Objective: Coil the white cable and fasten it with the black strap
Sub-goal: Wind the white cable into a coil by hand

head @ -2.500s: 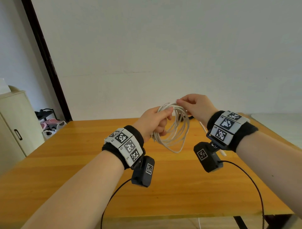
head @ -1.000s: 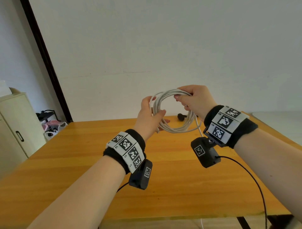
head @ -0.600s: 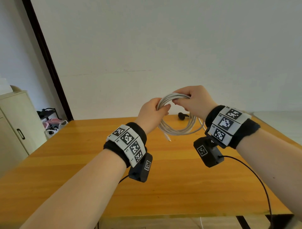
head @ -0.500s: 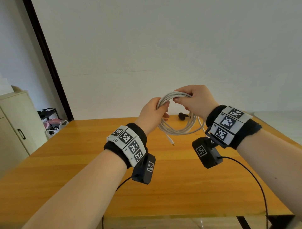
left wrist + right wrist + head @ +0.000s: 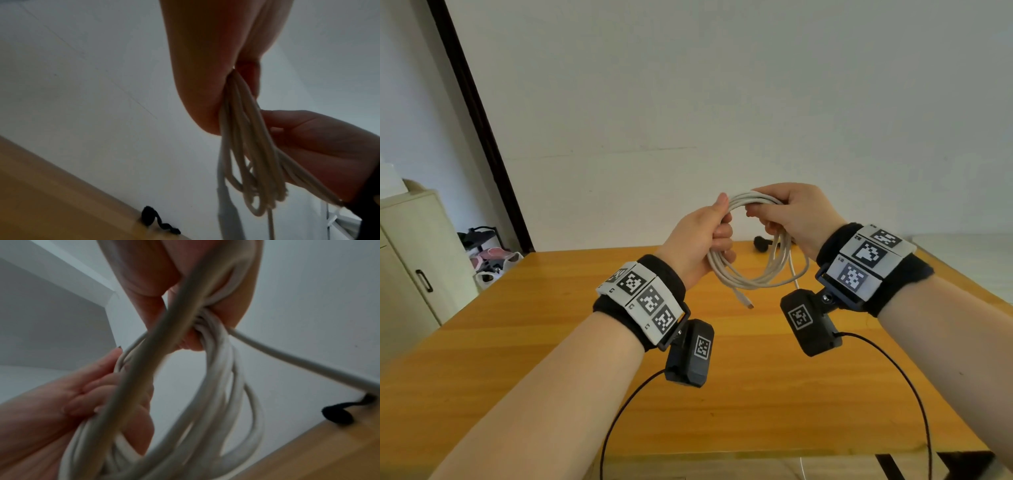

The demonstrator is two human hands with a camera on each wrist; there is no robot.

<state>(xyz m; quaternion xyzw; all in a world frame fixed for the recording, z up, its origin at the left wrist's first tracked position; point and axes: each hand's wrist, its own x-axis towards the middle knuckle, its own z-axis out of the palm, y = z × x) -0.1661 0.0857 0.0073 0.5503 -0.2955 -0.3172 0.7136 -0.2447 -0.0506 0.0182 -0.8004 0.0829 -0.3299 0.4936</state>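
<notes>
The white cable [image 5: 753, 279] is wound into a coil of several loops and held up above the wooden table [image 5: 551, 342]. My left hand [image 5: 705, 236] grips the coil's left side, fingers curled round the strands. My right hand [image 5: 787, 212] grips the top right of the coil. A loose end with a plug [image 5: 744, 301] hangs below the loops. The black strap [image 5: 762, 242] lies curled on the table's far edge, behind the coil and apart from both hands. The wrist views show the cable [image 5: 246, 146] [image 5: 216, 369] bundled between the fingers, and the strap [image 5: 152, 217] [image 5: 339, 415] beyond.
A pale cabinet [image 5: 410, 260] stands at the left, with shoes and bags [image 5: 489, 253] on the floor beside a dark door frame [image 5: 479, 120]. A white wall lies behind the table. Black camera leads [image 5: 893, 370] hang from both wrists.
The coil was turned and lifted from hanging low to being held higher between both hands. My left hand regripped its left side, and the loose end now dangles below.
</notes>
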